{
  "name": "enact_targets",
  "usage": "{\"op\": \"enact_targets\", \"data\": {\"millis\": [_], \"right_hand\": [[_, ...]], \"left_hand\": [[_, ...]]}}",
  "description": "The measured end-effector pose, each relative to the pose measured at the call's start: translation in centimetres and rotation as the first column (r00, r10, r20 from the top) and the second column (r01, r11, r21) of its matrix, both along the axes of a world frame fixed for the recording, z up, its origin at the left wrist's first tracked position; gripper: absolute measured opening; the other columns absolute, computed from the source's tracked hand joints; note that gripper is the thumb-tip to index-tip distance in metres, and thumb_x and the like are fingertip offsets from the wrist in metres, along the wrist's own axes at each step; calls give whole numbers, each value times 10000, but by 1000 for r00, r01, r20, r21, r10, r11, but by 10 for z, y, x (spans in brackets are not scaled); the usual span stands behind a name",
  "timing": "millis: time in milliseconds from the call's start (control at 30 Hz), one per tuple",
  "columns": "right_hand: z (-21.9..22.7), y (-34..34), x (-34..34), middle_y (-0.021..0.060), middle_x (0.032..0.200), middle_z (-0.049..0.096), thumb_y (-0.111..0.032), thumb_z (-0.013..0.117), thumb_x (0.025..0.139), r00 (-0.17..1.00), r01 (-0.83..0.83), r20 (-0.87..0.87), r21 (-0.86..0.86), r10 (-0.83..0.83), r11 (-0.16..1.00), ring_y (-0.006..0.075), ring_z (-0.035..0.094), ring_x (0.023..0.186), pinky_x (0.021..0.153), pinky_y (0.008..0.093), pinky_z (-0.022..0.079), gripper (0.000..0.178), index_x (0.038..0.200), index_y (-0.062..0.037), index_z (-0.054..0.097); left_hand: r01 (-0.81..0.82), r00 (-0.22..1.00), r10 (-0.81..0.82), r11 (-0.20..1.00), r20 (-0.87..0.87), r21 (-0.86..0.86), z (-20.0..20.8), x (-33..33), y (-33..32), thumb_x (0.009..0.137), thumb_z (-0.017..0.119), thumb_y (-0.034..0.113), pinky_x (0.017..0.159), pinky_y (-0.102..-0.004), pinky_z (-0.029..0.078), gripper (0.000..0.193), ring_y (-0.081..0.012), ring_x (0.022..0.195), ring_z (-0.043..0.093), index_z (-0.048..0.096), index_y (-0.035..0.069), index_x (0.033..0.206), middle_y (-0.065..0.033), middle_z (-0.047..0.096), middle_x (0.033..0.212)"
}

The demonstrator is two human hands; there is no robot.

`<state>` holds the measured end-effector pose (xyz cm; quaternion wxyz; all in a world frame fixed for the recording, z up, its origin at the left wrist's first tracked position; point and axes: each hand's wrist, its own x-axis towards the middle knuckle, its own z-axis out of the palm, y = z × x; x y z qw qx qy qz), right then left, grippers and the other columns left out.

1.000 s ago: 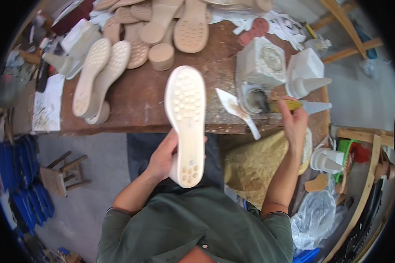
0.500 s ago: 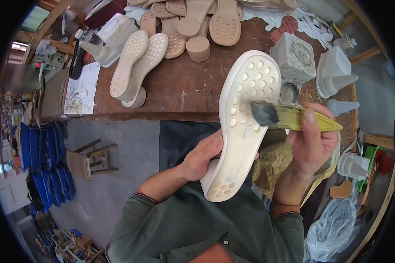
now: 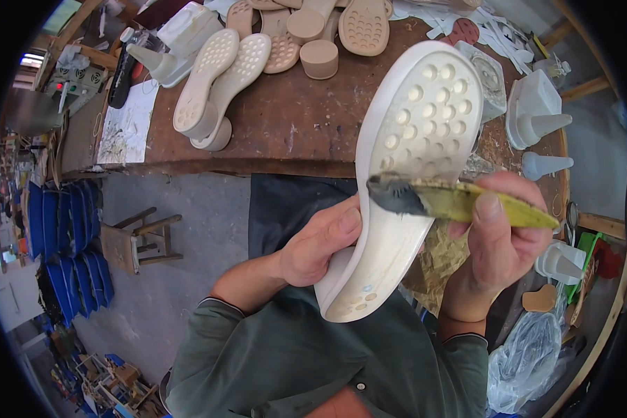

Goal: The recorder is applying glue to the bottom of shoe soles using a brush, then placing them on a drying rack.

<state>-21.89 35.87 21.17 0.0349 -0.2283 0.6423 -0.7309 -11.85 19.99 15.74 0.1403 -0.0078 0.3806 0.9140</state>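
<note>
My left hand (image 3: 322,240) is closed around the side of a cream shoe sole (image 3: 386,254), near its heel end. The sole is tilted, its dimpled toe end up toward the bench and its upper face toward me. In my right hand (image 3: 501,240) is a brush (image 3: 460,200) with a yellow-green handle, gripped between thumb and fingers. Its dark bristles lie across the sole's middle, just below the round dimples. The fingers behind the sole are mostly hidden.
On the brown bench (image 3: 285,139) stand a pair of cream soles (image 3: 212,76), several tan soles (image 3: 364,28) and a round tan heel block (image 3: 319,59). White containers with cone spouts (image 3: 536,108) stand at the right. A wooden stool (image 3: 143,240) is on the floor at left.
The sole's toe end has risen and come closer to the view. The brush has moved left and slightly down across the sole, from the dimples' right side to the middle.
</note>
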Motion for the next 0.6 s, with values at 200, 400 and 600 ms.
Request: {"op": "enact_targets", "data": {"millis": [200, 400, 600], "right_hand": [[3, 12, 19, 112, 712, 596, -89, 686, 768, 998, -5, 67, 8, 5, 1000, 117, 557, 525, 501, 210, 422, 181, 879, 32, 610], [-9, 20, 30, 127, 660, 605, -60, 624, 803, 989, -116, -87, 49, 120, 992, 163, 566, 510, 477, 251, 430, 204, 967, 36, 551], [-21, 17, 46, 148, 631, 601, -1, 570, 797, 979, -131, -168, -78, 117, 988, 195, 589, 471, 449, 278, 458, 213, 989, 76, 519]], "left_hand": [[-2, 990, 2, 1000, -141, 0, -1, 1, -8, 972, 325, 358, 969, -276, 329, 593, -144, 1172, 428, 187, -20, 1407, -101, 415, 1335], [-118, 991, 119, 993, -64, 20, 3, -6, -4, 887, 426, 453, 955, -410, 419, 734, -341, 1123, 524, 197, -38, 1383, -218, 409, 1329], [-199, 974, 201, 979, -106, 32, 4, -14, -4, 916, 351, 448, 940, -430, 434, 682, -381, 1104, 529, 182, -15, 1389, -245, 402, 1323]]}}
